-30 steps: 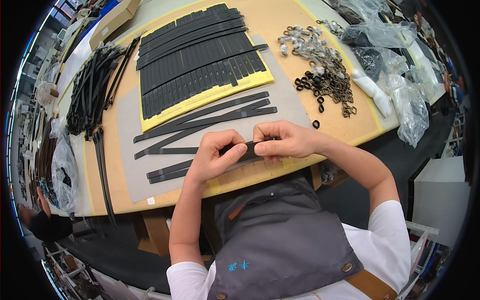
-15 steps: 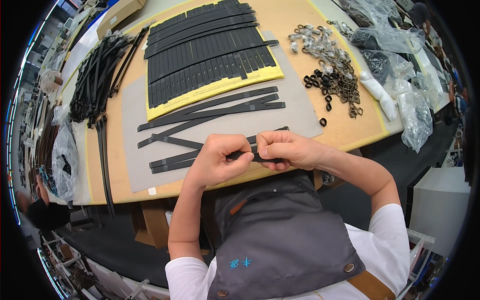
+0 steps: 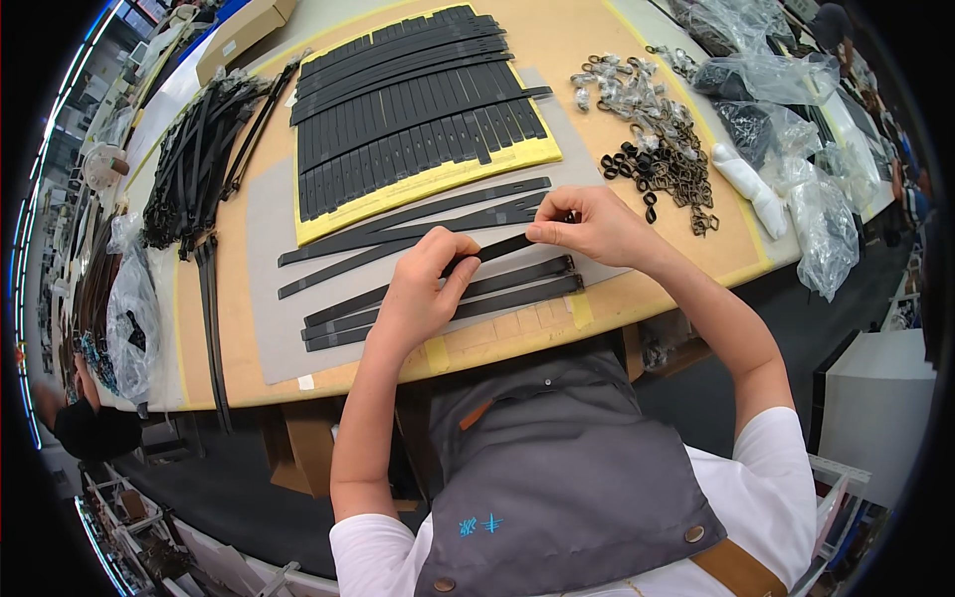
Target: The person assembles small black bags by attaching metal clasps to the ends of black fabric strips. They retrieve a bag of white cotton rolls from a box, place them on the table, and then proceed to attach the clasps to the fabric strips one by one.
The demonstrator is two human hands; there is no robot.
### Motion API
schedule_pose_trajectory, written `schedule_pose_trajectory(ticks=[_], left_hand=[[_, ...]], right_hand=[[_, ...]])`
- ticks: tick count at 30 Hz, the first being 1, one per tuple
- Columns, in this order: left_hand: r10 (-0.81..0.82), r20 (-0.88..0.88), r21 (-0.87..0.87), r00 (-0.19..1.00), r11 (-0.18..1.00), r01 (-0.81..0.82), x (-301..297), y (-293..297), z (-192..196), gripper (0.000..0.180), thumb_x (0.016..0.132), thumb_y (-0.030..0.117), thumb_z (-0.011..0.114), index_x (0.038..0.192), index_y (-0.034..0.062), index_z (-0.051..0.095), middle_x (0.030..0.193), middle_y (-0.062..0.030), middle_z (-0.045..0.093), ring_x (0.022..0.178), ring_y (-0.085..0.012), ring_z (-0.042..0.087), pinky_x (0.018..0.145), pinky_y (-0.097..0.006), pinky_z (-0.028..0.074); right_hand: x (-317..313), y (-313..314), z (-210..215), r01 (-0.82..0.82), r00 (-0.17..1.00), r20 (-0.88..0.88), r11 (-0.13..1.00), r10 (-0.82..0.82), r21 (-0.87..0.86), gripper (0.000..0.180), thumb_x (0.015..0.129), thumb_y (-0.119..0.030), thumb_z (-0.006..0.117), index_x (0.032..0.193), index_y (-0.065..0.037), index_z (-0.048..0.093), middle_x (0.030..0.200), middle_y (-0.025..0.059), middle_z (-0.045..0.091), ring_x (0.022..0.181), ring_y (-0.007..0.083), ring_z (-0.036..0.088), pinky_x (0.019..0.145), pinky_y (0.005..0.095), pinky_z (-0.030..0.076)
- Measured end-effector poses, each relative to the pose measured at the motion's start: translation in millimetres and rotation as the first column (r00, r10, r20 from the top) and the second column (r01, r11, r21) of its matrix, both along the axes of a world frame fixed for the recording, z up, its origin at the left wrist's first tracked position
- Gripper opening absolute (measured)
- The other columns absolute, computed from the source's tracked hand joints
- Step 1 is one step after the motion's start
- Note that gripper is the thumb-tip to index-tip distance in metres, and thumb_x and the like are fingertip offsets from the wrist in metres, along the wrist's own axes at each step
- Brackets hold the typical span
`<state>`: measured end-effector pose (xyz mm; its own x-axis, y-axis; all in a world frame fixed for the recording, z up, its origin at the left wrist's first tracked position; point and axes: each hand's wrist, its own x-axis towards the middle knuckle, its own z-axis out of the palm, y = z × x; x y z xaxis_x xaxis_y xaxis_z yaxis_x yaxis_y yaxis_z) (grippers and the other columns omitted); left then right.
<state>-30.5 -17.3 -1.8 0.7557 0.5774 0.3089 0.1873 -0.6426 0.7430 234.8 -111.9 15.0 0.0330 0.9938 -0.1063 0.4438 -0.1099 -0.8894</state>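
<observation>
A black flat strap (image 3: 504,247) stretches between my two hands just over the near side of the table. My left hand (image 3: 430,286) pinches it between thumb and fingers, and my right hand (image 3: 589,225) is closed on its right end. Below my hands lie dark straps (image 3: 517,296) with small metal pieces at their right ends. Farther back, a few more straps (image 3: 398,214) cross one another at slants. What my fingers cover of the held strap is hidden.
Behind, a yellow board (image 3: 453,175) carries rows of black straps. At right lie a heap of dark metal hooks and rings (image 3: 676,164) and clear plastic bags (image 3: 826,229). A bundle of black straps (image 3: 199,149) is at left, near a cardboard box (image 3: 244,40).
Both hands have moved away from the table's near edge and farther apart, my right hand more so. More of the strap now shows between them, and the metal-ended straps are uncovered.
</observation>
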Motion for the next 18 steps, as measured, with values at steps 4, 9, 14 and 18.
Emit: schedule_pose_trajectory(ticks=[4,9,14,18], left_hand=[[0.0,-0.075,0.137,0.997,0.991,0.01,3.3,-3.9,-16.3,0.008,0.093,-0.001,0.071,0.099,-0.0002,0.065,0.095,-0.0125,0.062,0.09,-0.0319,0.062,0.08,-0.039,0.052],[-0.021,-0.132,0.255,0.991,0.965,0.055,2.4,-13.9,-24.6,0.012,0.091,-0.002,0.069,0.101,0.0004,0.062,0.099,-0.0138,0.06,0.098,-0.035,0.058,0.087,-0.042,0.049],[-0.015,-0.138,0.288,0.99,0.956,0.054,2.5,-15.2,-23.4,0.017,0.09,-0.001,0.071,0.105,0.0014,0.062,0.103,-0.0141,0.06,0.102,-0.0354,0.058,0.089,-0.043,0.049],[0.034,0.036,0.53,0.999,0.847,-0.048,24.8,-10.1,7.0,0.027,0.09,0.004,0.076,0.114,0.0028,0.065,0.11,-0.0135,0.065,0.105,-0.0341,0.061,0.091,-0.043,0.049]], right_hand=[[3.0,3.3,-12.1,0.093,0.939,0.322,0.99,-0.122,0.102,0.026,0.092,-0.029,0.079,0.097,-0.005,0.072,0.091,0.0078,0.072,0.092,0.0248,0.069,0.083,0.0375,0.054],[5.1,6.9,-15.0,0.086,0.894,0.434,0.993,-0.11,0.076,0.024,0.09,-0.028,0.079,0.097,-0.006,0.072,0.098,0.0101,0.071,0.107,0.0275,0.067,0.093,0.04,0.053],[14.0,15.7,-7.7,-0.055,0.857,0.512,0.998,0.053,-0.011,0.023,0.089,-0.023,0.079,0.099,-0.004,0.071,0.097,0.012,0.073,0.104,0.0297,0.069,0.091,0.0407,0.055],[12.3,19.4,6.2,-0.113,0.97,0.209,0.992,0.122,-0.054,0.018,0.092,-0.018,0.077,0.1,-0.003,0.07,0.093,0.0071,0.074,0.089,0.0206,0.07,0.081,0.0341,0.056]])
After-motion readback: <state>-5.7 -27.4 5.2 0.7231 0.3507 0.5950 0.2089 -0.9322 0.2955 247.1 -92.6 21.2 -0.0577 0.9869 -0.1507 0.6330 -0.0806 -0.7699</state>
